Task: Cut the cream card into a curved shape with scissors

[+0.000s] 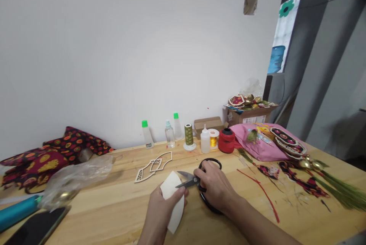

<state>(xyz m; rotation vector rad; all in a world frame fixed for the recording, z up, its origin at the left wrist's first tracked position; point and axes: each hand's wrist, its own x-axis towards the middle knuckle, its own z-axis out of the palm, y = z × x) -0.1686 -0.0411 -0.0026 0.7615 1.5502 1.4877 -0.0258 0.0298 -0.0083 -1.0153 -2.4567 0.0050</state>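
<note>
My left hand (167, 203) pinches a cream-coloured curved piece of card or paper (177, 216) with the thumb on top. In my right hand (213, 184) is a pair of black-handled scissors (187, 182), its blades parted. One blade lies over the cream piece near my left thumb; the other points away above it. Whether the blades touch the piece, I cannot tell. Beyond my left hand lie two overlapping fan-shaped wooden frames (153, 166) with cut-out lattice corners.
Along the wall stand green-capped bottles (147, 134), green thread (188, 135), a white squeeze bottle (205, 141) and red thread (226, 141). Pink fabric (257, 144), scraps and tassels (343, 191) lie right. Patterned cloth (65, 147), a plastic bag (77, 178) and a phone (36, 228) lie left.
</note>
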